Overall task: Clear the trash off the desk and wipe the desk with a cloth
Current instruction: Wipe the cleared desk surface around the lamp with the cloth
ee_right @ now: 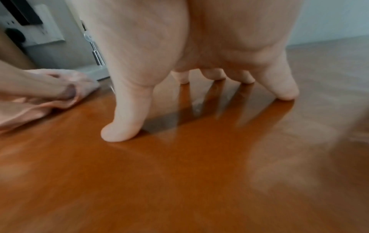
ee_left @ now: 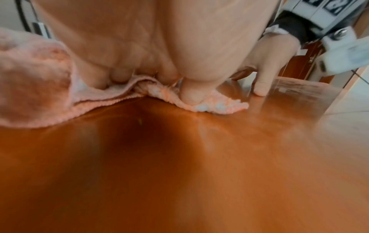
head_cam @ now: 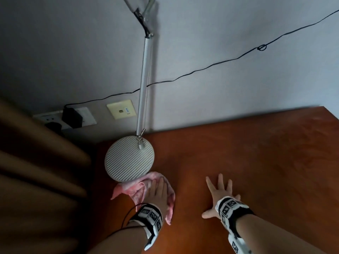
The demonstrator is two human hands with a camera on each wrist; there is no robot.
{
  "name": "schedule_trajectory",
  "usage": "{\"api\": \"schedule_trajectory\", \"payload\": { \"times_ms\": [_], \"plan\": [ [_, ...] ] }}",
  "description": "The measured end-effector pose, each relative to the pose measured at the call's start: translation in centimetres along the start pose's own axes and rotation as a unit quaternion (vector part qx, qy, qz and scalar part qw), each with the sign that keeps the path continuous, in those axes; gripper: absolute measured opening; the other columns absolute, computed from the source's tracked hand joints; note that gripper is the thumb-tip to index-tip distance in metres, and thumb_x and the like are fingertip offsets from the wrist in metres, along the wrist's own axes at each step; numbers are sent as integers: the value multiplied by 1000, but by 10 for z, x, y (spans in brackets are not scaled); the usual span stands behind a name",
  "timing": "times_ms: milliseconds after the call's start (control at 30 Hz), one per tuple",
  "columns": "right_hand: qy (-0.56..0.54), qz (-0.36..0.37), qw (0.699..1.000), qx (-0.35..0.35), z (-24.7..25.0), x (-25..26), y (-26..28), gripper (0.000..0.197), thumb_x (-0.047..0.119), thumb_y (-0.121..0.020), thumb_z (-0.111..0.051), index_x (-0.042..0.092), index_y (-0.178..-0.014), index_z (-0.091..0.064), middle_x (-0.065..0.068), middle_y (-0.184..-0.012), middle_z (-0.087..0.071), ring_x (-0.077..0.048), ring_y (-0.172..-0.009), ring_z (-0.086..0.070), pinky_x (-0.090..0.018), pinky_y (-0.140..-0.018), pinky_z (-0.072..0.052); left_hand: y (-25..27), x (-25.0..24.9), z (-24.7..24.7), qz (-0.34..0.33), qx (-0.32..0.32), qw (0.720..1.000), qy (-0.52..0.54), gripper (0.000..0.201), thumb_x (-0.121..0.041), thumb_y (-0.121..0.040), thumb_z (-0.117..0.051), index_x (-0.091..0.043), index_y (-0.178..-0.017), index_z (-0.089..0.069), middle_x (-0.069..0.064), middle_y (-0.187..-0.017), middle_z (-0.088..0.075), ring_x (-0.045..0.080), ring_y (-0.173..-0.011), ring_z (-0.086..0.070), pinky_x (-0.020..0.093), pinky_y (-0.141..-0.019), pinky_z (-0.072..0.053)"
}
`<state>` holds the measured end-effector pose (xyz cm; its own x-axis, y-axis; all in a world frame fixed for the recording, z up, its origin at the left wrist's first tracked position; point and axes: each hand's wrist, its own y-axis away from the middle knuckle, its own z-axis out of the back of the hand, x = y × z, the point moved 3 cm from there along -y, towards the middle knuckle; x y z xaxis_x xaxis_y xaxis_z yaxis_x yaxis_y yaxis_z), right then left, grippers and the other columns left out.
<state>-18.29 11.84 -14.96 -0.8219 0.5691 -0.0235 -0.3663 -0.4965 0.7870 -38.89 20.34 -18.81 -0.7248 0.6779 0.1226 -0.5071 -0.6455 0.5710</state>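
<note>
Left hand [head_cam: 158,191] flat, pressing pink cloth [head_cam: 133,189] onto desk [head_cam: 256,162]. Right hand [head_cam: 219,196] splayed, fingertips [ee_right: 117,134] on desk, holding nothing.

Home study: wooden desk [head_cam: 256,153], lamp [head_cam: 129,158], wall sockets [head_cam: 73,116]

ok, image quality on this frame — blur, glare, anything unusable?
Head view: dim, curtain at the left edge smeared, lamp base sharp. Left wrist view: desk foreground soft, pink cloth readable. Right wrist view: streaky motion blur, pale glare on the desk, right hand casts shadows.
</note>
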Motion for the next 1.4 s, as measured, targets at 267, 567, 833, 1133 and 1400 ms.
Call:
{"api": "schedule_trajectory", "payload": {
  "times_ms": [267, 567, 833, 1133, 1400],
  "plan": [
    [4, 18, 1000, 25, -3, -3, -10, 133, 57, -66, -79, 42, -144, 27, -8, -149, 42, -44, -139, 28, -72, -108, -10, -97, -2, 76, 41, -36, 996, 68, 86, -51, -92, -42, -10, -153, 4, 9, -161, 10, 30, -148, 6, 48, -119, -2],
    [-9, 17, 998, 59, 0, 1, -19, 140, 52, -63, -84, 43, -140, 32, -9, -145, 48, -47, -137, 31, -79, -101, -10, -122, 0, 111, 43, -76, 993, 76, 83, -50, -92, -45, -16, -153, 0, 9, -161, 5, 34, -147, -2, 51, -119, -5],
    [-2, 14, 1000, 23, 4, 0, -3, 136, 55, -63, -83, 44, -144, 26, -5, -149, 43, -42, -141, 27, -73, -107, -13, 16, -8, 17, 61, -44, 993, 91, 83, -52, -91, -42, -25, -153, 7, -2, -160, 15, 27, -148, 5, 48, -117, -3],
    [26, 12, 999, -38, -20, -14, 12, 115, 54, -75, -73, 39, -150, 14, 0, -156, 30, -34, -146, 16, -55, -116, -21, 105, 90, -111, 183, -5, 974, 133, 91, -65, -68, -41, -13, -143, -44, 11, -146, -45, 36, -130, -43, 58, -103, -24],
    [55, 18, 998, -33, -19, -12, 12, 118, 58, -73, -73, 37, -150, 15, -3, -156, 30, -38, -145, 16, -59, -113, -25, 135, 22, -84, 232, -56, 949, 206, 73, -44, -96, -35, -21, -153, 4, 0, -160, 12, 31, -147, 6, 49, -117, -5]
  ]
}}
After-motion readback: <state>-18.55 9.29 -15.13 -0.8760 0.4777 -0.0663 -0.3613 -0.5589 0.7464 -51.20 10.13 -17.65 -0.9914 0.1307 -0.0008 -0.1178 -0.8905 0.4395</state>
